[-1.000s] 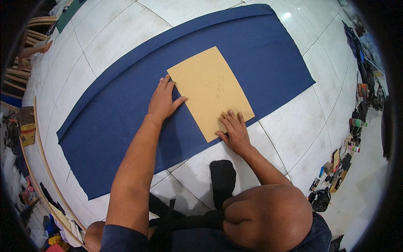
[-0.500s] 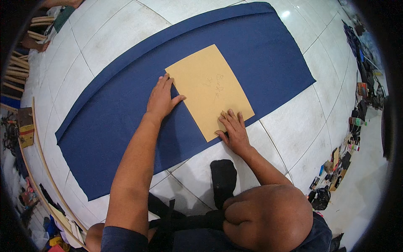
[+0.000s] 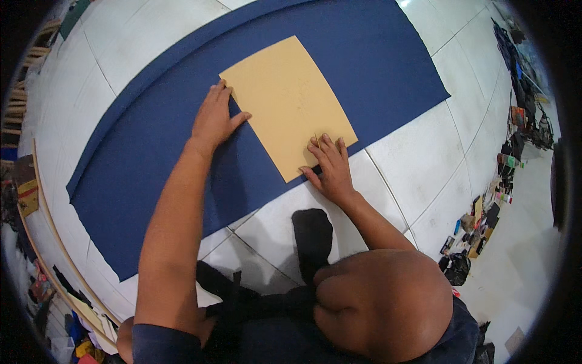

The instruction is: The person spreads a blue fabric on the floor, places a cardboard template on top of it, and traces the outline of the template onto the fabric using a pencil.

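Observation:
A tan paper pattern sheet (image 3: 285, 91) with faint handwriting lies on a large piece of dark blue cloth (image 3: 388, 85) spread over the floor. My left hand (image 3: 213, 116) rests at the sheet's left edge, fingers near its upper left corner and thumb apart, touching the edge lower down. At the lower right end of the sheet, my right hand (image 3: 331, 164) presses with fingers spread and the thumb by the near edge. A thin upright sliver (image 3: 316, 141) shows by its fingertips; I cannot tell what it is. Both hands are open.
White floor tiles (image 3: 418, 164) surround the cloth. My foot in a black sock (image 3: 312, 236) is just short of its near edge. Small tools and odds and ends (image 3: 479, 224) line the right side. Curved wooden strips (image 3: 60, 242) stand at the left.
The whole view has shifted, so the cloth, sheet and hands appear higher and slightly left. Both hands stay at about the same places on the sheet.

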Available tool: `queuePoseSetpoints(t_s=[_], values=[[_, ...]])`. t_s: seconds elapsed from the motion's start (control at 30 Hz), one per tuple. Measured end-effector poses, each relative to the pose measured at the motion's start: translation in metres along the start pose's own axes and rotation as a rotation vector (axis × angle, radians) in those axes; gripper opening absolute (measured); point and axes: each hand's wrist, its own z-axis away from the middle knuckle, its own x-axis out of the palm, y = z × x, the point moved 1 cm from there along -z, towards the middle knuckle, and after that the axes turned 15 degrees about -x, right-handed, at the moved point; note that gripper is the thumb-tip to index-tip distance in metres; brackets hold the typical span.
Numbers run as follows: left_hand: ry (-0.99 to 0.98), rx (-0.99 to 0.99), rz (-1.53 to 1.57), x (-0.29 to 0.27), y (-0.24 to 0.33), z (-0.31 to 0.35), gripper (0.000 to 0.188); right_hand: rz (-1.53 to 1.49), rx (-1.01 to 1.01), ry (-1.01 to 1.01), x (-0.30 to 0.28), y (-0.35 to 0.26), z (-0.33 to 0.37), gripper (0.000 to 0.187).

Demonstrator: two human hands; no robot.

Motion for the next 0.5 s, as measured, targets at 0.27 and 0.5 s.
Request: queuePoseSetpoints(t_s=[0.27,0.5], values=[[-0.051,-0.023,-0.068,-0.0072,0.0063,0.0013,0.102,0.013,0.006,0.020,-0.0006,-0.0065,0.0087,0.052],[-0.066,-0.052,-0.092,-0.0076,0.0073,0.0020,0.110,0.027,-0.006,0.031,-0.0022,-0.0085,0.0077,0.048]])
